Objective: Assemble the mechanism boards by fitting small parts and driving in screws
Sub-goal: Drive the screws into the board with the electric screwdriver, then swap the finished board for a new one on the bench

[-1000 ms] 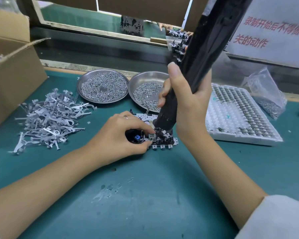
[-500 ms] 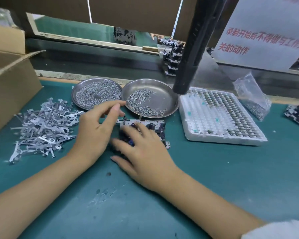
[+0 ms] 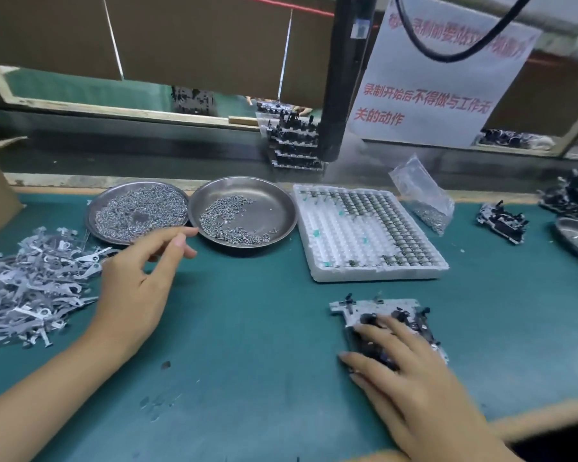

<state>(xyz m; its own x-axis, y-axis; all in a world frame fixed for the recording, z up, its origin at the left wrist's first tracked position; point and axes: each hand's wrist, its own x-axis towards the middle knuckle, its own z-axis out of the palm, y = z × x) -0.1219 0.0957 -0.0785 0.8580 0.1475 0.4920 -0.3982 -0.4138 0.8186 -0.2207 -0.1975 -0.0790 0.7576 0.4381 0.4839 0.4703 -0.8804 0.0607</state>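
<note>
Grey mechanism board (image 3: 377, 308) is pressed by spread right hand (image 3: 404, 368); left hand (image 3: 137, 281), loosely spread, empty; further boards presumably remain.

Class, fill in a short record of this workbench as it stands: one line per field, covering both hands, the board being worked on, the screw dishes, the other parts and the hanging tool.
Left hand: empty, fingers loosely spread, above the mat near the left dish
Right hand: fingers flat on the mechanism board
Left dish: thick layer of screws
Right dish: fewer screws, bare metal showing
White tray: small parts fill its far rows
Metal levers: loose pile, left
Plastic bag: behind the tray
Screwdriver: hanging, untouched
</note>
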